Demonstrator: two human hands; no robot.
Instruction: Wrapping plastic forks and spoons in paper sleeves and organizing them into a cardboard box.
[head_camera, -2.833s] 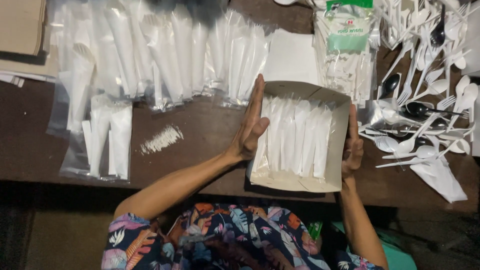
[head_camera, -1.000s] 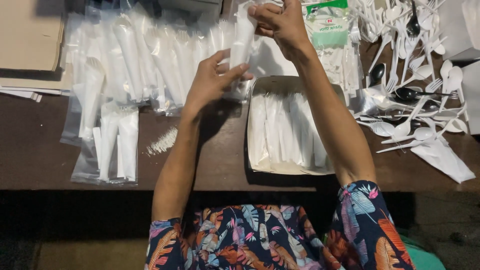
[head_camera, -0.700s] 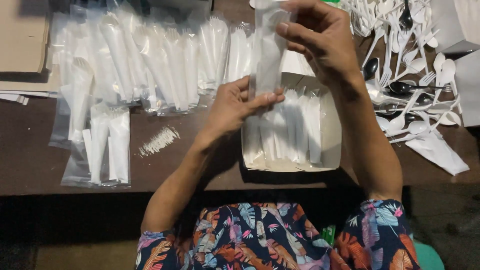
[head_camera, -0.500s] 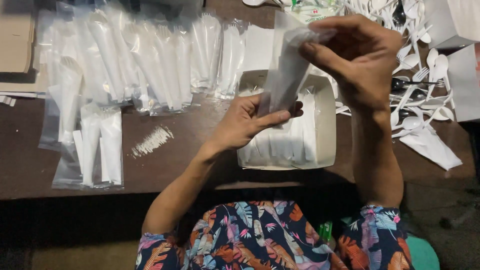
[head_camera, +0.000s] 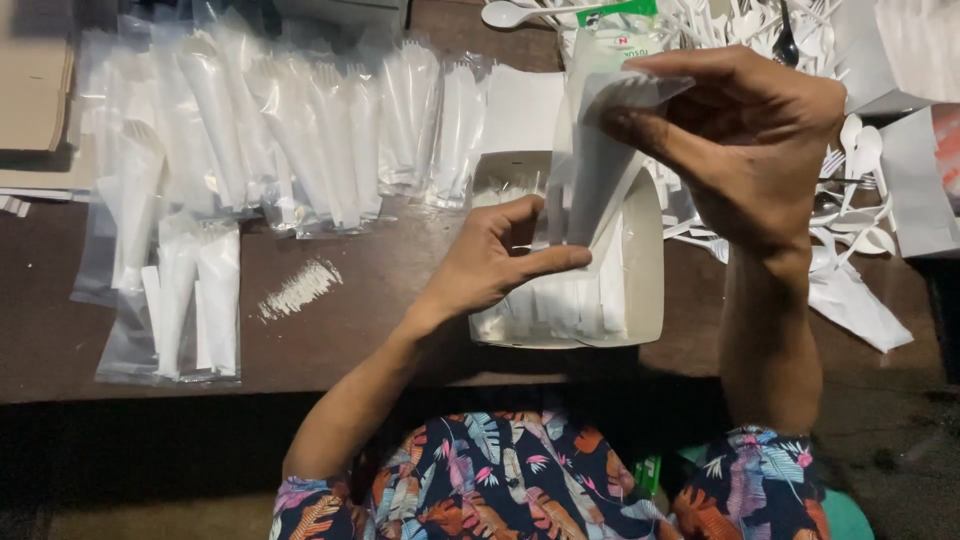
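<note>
Over the box (head_camera: 648, 290), both hands' grip pinches one cutlery packet (head_camera: 600, 170).

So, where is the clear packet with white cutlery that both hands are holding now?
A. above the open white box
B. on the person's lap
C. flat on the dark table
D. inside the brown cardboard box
A: the right hand pinches the top of the packet and the left hand its lower end, over the white box.

Both hands left the box's sides: right hand (head_camera: 745, 140) grabbed a clear packet (head_camera: 598, 170) from 12 o'clock, left hand (head_camera: 495, 262) now pinches its bottom over the white box (head_camera: 648, 280).
</note>
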